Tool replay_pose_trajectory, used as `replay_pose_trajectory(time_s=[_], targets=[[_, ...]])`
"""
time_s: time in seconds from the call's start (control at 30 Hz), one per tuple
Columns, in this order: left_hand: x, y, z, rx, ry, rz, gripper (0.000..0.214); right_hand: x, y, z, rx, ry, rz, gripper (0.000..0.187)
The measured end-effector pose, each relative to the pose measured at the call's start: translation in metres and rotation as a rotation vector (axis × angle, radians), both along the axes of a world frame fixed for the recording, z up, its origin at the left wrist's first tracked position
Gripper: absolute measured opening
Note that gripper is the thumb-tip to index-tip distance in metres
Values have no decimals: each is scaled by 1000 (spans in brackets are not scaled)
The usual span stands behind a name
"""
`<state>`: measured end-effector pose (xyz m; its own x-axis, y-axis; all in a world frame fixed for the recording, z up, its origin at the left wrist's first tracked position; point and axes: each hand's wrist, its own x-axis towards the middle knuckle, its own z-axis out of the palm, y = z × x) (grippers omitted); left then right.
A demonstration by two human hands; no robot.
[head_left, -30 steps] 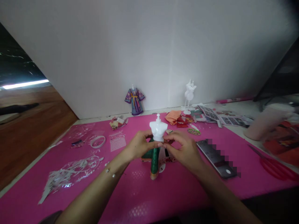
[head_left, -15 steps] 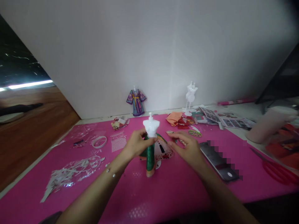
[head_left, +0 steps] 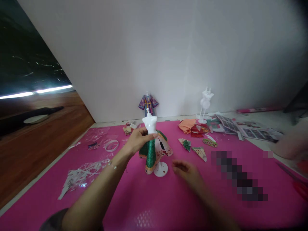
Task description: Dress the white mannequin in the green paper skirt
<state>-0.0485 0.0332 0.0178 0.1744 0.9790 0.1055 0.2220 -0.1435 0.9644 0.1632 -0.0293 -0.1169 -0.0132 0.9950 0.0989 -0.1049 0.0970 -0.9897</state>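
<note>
A small white mannequin torso (head_left: 149,123) on a round white stand (head_left: 160,169) wears a green patterned paper skirt (head_left: 151,153). My left hand (head_left: 137,140) is closed round its waist and holds it upright on the pink mat (head_left: 168,199). My right hand (head_left: 186,170) hovers low over the mat just right of the stand, fingers loosely curled with nothing in them. Two folded paper garment pieces (head_left: 192,147) lie beyond my right hand.
A purple-robed mannequin (head_left: 148,104) and a bare white mannequin (head_left: 205,102) stand by the wall. Orange and red paper pieces (head_left: 191,127), printed sheets (head_left: 240,126), a tape ring (head_left: 111,145) and plastic scraps (head_left: 81,173) lie around. Red scissors (head_left: 297,179) sit at the far right.
My right hand has let go of the mannequin and dropped back toward me. My left hand keeps its hold on the waist. The view has shifted left.
</note>
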Motion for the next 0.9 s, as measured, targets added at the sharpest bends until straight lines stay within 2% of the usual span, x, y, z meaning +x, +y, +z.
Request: replay_pose_trajectory(time_s=[0.17, 0.43, 0.6, 0.9], targets=[[4, -6, 6, 5, -51, -42, 24, -30, 8, 7, -101, 274, 2, 42], [6, -9, 3, -16, -136, -44, 24, -29, -2, 34, -206, 575, -63, 39], [9, -10, 0, -22, -168, -27, 26, -24, -8, 34, -229, 596, -71, 36], [7, -10, -4, -33, -173, -44, 27, -20, -16, 28, -163, 518, -73, 35]])
